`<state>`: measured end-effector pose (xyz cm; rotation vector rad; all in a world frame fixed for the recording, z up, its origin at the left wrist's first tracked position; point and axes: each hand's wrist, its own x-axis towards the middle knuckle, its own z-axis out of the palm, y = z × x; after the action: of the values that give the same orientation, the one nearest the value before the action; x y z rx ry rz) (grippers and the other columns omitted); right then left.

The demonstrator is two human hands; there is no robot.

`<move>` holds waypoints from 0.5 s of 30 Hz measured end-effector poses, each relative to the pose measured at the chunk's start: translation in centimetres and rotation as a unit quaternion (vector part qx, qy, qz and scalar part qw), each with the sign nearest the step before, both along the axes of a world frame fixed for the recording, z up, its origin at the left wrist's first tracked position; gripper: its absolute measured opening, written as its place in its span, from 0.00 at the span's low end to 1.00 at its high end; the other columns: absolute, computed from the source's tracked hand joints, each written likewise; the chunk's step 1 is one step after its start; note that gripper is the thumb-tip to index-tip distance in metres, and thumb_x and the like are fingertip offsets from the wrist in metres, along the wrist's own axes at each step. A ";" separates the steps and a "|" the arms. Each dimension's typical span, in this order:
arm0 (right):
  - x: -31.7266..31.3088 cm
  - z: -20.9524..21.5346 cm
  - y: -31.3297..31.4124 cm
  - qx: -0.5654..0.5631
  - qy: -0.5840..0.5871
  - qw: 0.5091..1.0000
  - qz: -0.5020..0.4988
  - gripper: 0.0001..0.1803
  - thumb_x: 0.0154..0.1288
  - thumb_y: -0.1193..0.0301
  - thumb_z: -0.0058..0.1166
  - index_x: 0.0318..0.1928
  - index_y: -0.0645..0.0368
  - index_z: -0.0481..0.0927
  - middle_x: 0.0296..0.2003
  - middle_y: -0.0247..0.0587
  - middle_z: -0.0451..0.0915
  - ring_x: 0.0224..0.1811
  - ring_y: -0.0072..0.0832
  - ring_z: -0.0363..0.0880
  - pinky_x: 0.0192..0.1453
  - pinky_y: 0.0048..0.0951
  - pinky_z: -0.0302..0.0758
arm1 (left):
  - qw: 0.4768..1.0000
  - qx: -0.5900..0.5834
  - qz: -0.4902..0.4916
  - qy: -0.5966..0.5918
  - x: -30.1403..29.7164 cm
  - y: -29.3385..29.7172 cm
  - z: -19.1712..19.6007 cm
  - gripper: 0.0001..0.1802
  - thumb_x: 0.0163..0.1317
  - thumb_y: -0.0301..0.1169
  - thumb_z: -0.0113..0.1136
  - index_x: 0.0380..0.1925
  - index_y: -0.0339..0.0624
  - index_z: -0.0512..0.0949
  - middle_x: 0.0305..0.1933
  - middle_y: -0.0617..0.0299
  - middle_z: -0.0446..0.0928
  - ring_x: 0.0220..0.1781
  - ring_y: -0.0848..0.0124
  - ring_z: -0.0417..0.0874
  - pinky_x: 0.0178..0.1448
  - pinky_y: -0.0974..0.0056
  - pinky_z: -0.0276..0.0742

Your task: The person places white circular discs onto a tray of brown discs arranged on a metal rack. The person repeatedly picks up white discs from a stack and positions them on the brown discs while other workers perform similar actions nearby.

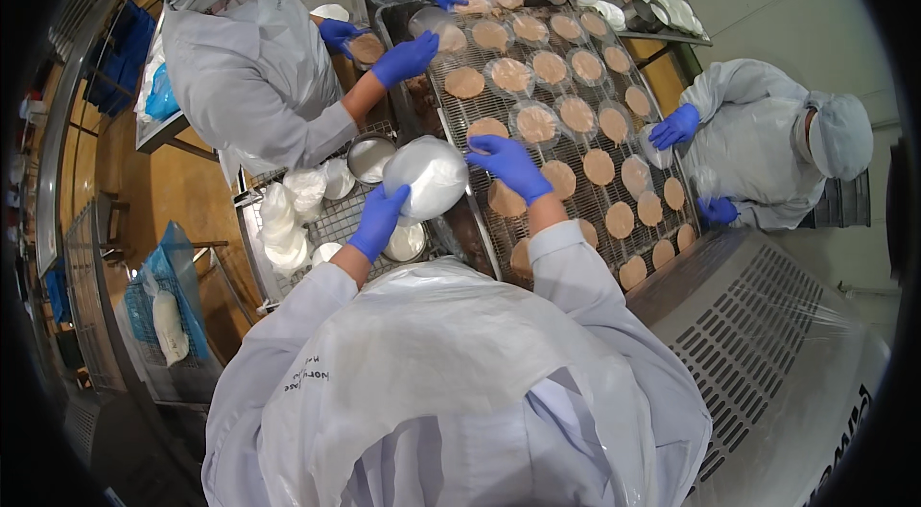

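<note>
Beside the mesh belt (576, 162), round white lid (427, 176) clamped between left hand (377, 219) fingers and right hand (508, 165) fingertips

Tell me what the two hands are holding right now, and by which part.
Both hands hold a round white lid: the left hand grips its lower left rim, the right hand pinches its right edge.

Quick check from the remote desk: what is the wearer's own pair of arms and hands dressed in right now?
Both hands wear thin blue disposable gloves: the left hand and the right hand. Each forearm is covered by a long pale grey-white coat sleeve with a gathered cuff at the wrist. A clear plastic apron lies over the coat front. No markings show on the gloves.
</note>
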<state>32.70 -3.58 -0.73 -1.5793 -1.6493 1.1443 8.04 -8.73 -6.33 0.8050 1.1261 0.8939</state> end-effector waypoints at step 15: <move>16.7 -2.9 2.7 0.121 -0.392 0.879 -0.244 0.11 0.57 0.69 0.47 0.38 0.58 0.79 0.34 0.50 0.79 0.37 0.42 0.78 0.41 0.36 0.74 | 0.995 -0.077 0.057 0.030 -4.1 -3.7 -1.8 0.26 0.57 0.39 0.56 0.50 0.31 0.68 0.44 0.57 0.73 0.43 0.70 0.75 0.46 0.67 0.71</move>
<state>49.43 -0.83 -3.66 -2.2611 -1.5873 0.0001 3.91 -12.45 -8.12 0.6497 1.2888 0.8698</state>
